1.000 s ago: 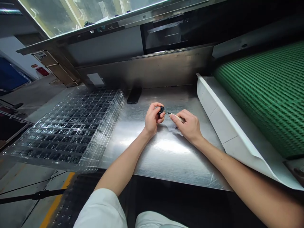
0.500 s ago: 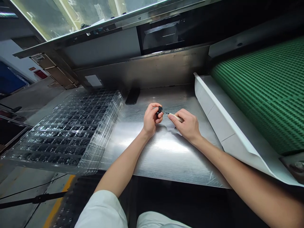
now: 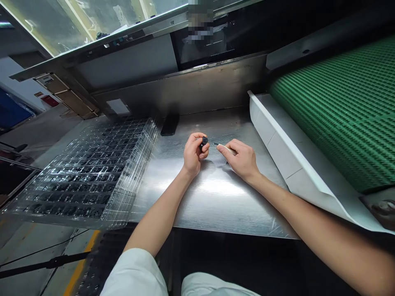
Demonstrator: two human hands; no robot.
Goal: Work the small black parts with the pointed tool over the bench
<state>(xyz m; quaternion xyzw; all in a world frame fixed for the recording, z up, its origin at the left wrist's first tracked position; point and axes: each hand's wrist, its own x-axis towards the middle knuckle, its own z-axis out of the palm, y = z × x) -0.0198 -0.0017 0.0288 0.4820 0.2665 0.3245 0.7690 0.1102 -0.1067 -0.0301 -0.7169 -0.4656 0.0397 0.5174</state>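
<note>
Between the thumb and fingers of my left hand (image 3: pixel 193 156) is a small black round part (image 3: pixel 204 141), its face with several holes turned to the right. My right hand (image 3: pixel 242 158) is closed around the pale handle of a small knife (image 3: pixel 228 149). The short metal tip points left at the black part, a small gap away from it. Both hands are held over the brushed metal table (image 3: pixel 216 205).
Stacked clear plastic trays (image 3: pixel 83 172) with black parts in their pockets stand at the left. A black phone (image 3: pixel 170 124) lies by the back wall. On the right, a white guard (image 3: pixel 286 152) borders a green conveyor belt (image 3: pixel 342 111).
The knife tip has drawn back from the black part, leaving a gap. My left hand has turned the part slightly, so its face shows more. The view has shifted a little.
</note>
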